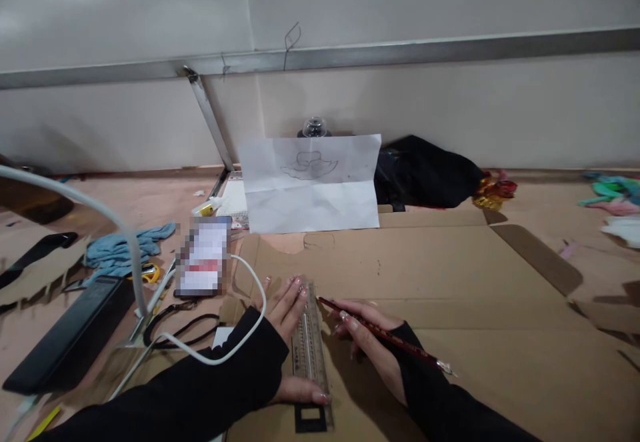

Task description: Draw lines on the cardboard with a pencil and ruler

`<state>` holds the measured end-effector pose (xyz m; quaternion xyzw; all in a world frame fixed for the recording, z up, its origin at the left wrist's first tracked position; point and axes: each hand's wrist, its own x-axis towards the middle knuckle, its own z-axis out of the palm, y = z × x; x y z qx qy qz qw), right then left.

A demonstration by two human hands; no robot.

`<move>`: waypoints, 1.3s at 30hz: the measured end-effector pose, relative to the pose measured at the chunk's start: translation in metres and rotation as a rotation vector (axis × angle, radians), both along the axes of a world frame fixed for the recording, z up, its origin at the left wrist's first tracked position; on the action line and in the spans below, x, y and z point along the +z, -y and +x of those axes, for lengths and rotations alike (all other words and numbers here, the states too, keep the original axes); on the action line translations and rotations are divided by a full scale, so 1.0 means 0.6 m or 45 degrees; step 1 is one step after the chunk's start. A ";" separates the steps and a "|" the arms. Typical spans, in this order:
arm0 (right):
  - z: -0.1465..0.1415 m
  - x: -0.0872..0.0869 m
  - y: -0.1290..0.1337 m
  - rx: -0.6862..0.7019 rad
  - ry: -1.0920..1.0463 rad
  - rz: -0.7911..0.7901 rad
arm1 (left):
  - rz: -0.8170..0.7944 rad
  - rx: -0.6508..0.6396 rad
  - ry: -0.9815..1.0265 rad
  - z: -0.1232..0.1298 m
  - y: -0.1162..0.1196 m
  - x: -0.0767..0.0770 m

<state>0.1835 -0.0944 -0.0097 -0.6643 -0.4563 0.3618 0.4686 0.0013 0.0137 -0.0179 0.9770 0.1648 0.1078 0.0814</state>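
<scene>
My left hand (287, 315) lies spread over a clear ruler (309, 342). Its fingers rest near the ruler's far end and its thumb presses close to the near end. Under the ruler is a sheet of brown cardboard (480, 382). My right hand (373, 335) is closed round a dark red pencil (395, 341). The pencil's tip is beside the ruler's right edge, near its far end; whether it touches the cardboard I cannot tell. Behind, a creased white paper (313, 202) with a pencil drawing of a curved shape stands propped up.
On the left are a phone (204, 255), a white cable (257, 282), a black power bank-like block (70, 335), a blue cloth (120, 249) and a black cord loop (180, 322). A black bag (430, 172) lies behind the cardboard. A metal rail (350, 55) crosses the wall.
</scene>
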 end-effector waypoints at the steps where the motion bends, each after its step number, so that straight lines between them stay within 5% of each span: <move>1: -0.001 0.001 0.002 0.011 0.022 0.007 | -0.001 -0.007 -0.007 -0.001 -0.001 -0.001; 12: -0.011 0.027 0.021 0.106 0.427 0.300 | 0.033 0.021 0.105 0.002 0.003 -0.010; 27: -0.023 0.031 0.026 0.127 0.535 0.488 | 0.120 -0.033 0.091 0.008 -0.006 -0.009; 33: -0.013 0.029 0.024 -0.008 0.211 0.223 | 0.221 0.115 0.043 -0.012 0.011 -0.003; 39: -0.013 0.028 0.025 -0.004 0.204 0.114 | 0.516 0.232 0.105 -0.051 0.060 -0.035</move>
